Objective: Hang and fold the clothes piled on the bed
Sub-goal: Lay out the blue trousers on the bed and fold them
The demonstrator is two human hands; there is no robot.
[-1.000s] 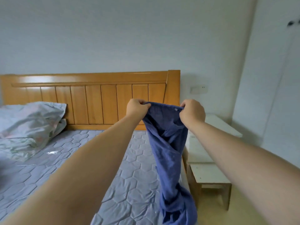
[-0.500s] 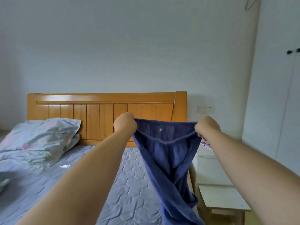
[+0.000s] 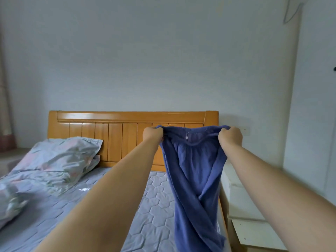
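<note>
Right, you're mid-shakeout on the blue trousers (image 3: 195, 171). Left hand (image 3: 152, 136) and right hand (image 3: 230, 138) each have fingers curled tight round a bunch of waistband, one at either end, band stretched nearly level between them. Legs hang below your fingers, twisted across each other, reaching down past the mattress (image 3: 149, 206) edge, out of frame.

Suggest: keep the band taut and level, give one sharp snap downward so the legs untwist before you lay them flat. Don't loosen either pinch; the cloth looks heavy and will slump to one side.

Pose: both arms out near-straight, fists at headboard (image 3: 112, 131) height, knuckles toward you. Nightstand (image 3: 241, 206) sits below your right fingers.
</note>
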